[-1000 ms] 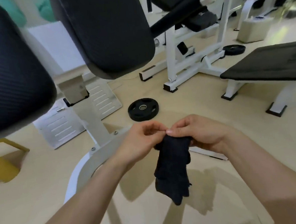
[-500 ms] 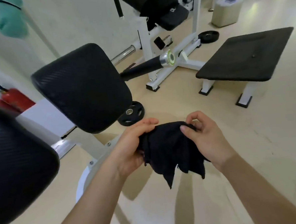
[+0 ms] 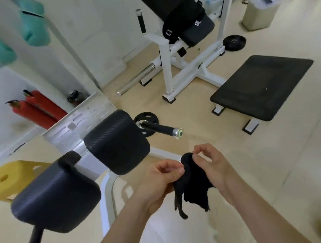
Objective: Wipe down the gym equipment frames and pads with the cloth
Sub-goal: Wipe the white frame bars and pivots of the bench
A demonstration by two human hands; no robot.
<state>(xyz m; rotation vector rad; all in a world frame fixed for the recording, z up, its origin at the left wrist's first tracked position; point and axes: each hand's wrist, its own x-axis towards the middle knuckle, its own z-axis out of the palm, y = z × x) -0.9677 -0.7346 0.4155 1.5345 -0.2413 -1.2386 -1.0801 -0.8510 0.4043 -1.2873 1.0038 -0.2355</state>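
Observation:
A black cloth (image 3: 192, 187) hangs bunched between both hands, low in the middle of the view. My left hand (image 3: 159, 179) pinches its left side with thumb and fingers. My right hand (image 3: 209, 163) pinches its top edge. To the left stand two black padded rests, the nearer pad (image 3: 55, 197) and the farther pad (image 3: 117, 141), on a white frame (image 3: 108, 196). A black handle with a silver end cap (image 3: 162, 129) sticks out to the right of the farther pad. The hands are right of the pads and touch neither.
A flat black bench (image 3: 262, 87) on white feet stands at the right. Behind it is a white machine (image 3: 173, 68) with a black seat. Weight plates (image 3: 234, 42) lie on the floor. Red extinguishers (image 3: 35, 110) and a yellow stool (image 3: 11, 177) are at the left.
The view has risen and swung, so the pads now sit lower left. Both hands shifted right and regripped the cloth, from a spread hold to pinching it bunched.

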